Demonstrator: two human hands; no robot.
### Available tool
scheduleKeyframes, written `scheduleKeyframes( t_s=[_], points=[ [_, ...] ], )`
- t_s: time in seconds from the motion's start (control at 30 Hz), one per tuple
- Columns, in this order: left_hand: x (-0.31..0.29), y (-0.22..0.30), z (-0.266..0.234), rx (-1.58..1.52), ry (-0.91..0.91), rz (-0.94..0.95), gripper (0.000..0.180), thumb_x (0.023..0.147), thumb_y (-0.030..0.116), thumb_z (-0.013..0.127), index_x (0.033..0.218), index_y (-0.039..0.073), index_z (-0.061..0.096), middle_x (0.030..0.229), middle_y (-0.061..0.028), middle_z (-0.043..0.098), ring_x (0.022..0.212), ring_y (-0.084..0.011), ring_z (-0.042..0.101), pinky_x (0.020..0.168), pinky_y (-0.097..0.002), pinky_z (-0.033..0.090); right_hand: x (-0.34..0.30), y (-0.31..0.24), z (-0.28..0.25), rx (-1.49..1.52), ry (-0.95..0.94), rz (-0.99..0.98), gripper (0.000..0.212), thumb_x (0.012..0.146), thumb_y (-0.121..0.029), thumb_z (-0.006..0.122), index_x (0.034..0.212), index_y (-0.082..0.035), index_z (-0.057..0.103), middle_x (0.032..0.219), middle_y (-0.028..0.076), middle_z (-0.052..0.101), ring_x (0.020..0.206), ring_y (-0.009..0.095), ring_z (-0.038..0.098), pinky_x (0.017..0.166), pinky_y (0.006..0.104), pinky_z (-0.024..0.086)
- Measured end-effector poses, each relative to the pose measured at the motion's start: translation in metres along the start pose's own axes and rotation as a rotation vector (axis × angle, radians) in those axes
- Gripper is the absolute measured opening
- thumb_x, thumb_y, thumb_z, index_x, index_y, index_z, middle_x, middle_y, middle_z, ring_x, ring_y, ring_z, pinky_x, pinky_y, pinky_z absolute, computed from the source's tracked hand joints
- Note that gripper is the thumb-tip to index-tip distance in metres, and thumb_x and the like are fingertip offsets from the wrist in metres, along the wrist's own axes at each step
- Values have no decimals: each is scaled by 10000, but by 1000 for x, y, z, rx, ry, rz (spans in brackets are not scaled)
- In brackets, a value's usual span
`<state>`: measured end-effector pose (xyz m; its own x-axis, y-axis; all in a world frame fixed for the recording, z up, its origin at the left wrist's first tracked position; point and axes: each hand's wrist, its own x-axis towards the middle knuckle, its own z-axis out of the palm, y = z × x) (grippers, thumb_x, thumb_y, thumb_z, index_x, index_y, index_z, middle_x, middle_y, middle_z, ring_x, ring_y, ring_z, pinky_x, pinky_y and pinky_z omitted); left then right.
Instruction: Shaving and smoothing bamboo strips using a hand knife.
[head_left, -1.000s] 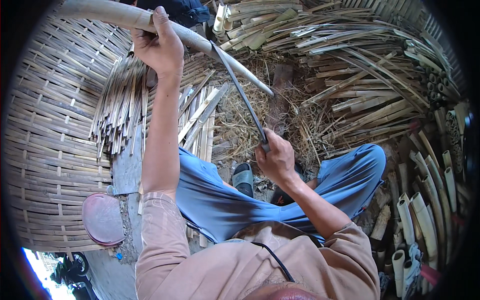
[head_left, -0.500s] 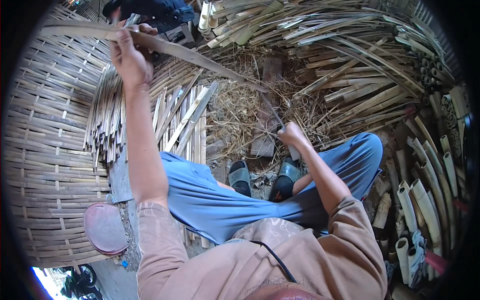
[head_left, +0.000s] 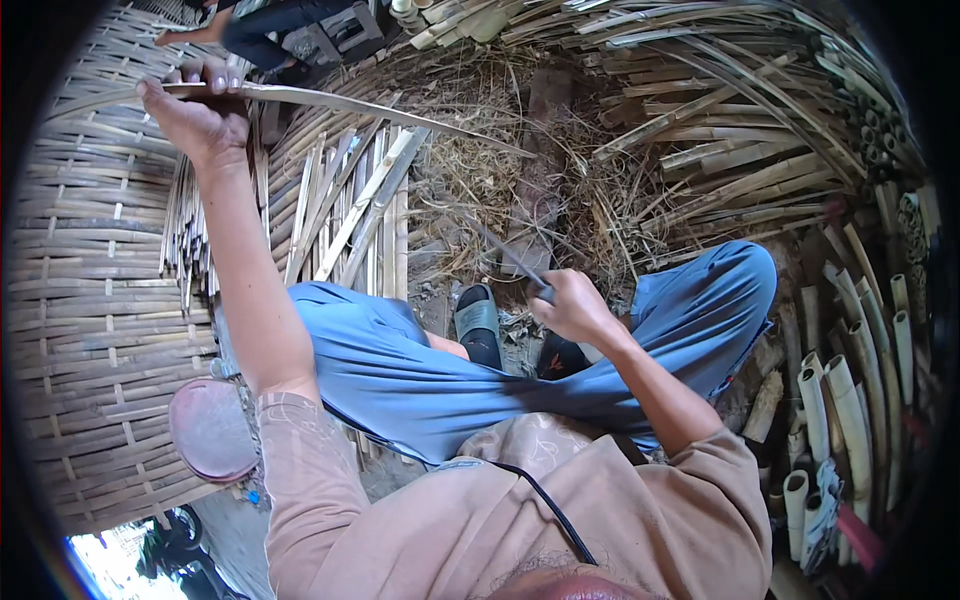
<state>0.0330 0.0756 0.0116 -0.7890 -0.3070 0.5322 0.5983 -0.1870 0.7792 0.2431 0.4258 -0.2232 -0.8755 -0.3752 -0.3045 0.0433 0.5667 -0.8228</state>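
A thin bamboo strip [head_left: 330, 100] is being gripped far left by the closed left hand [head_left: 195, 115], now swung further out. A knife [head_left: 505, 255] is being clenched in the right hand [head_left: 572, 305], lowered nearer the knees.

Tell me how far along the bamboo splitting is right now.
Done: a bundle of thin slats lies by the woven mat. In hand: the left hand grips a long bamboo strip, and the right hand holds a knife low, apart from it. Left: cut bamboo tubes on the right look unsplit.
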Motion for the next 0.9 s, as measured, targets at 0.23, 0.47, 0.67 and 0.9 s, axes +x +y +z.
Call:
scheduleKeyframes(
  t_s=[0.23, 0.47, 0.67, 0.9],
  points=[
    [-8, 1, 24, 81, 42, 55, 561, 1017, 589, 380, 813, 68, 427, 662, -74, 399, 622, -224, 422, 631, -371, 402, -19, 20, 3, 13, 370, 118, 243, 842, -181, 667, 979, 20, 678, 769, 250, 679, 782, 430, 678, 753, 501, 532],
    [-16, 5, 34, 18, 23, 77, 471, 1003, 534, 509, 950, 73, 428, 728, -89, 473, 600, -241, 497, 588, -401, 457, -13, 10, -14, -275, 449, -23, 274, 834, -202, 707, 1007, -2, 633, 796, 247, 673, 821, 446, 660, 768, 530, 526],
    [-11, 0, 22, -121, -80, 49, 454, 973, 505, 630, 1036, 98, 438, 762, -53, 489, 571, -219, 530, 535, -415, 469, -15, 8, -18, -319, 449, -39, 284, 822, -201, 721, 1003, -3, 627, 801, 243, 669, 821, 445, 658, 766, 524, 528],
    [-15, 4, 28, -106, -80, 41, 436, 983, 505, 612, 1074, 117, 436, 778, -49, 491, 583, -207, 532, 534, -405, 467, -15, 8, -23, -344, 445, -50, 290, 814, -204, 727, 992, 1, 627, 787, 240, 666, 812, 445, 656, 765, 523, 528]
  ],
)
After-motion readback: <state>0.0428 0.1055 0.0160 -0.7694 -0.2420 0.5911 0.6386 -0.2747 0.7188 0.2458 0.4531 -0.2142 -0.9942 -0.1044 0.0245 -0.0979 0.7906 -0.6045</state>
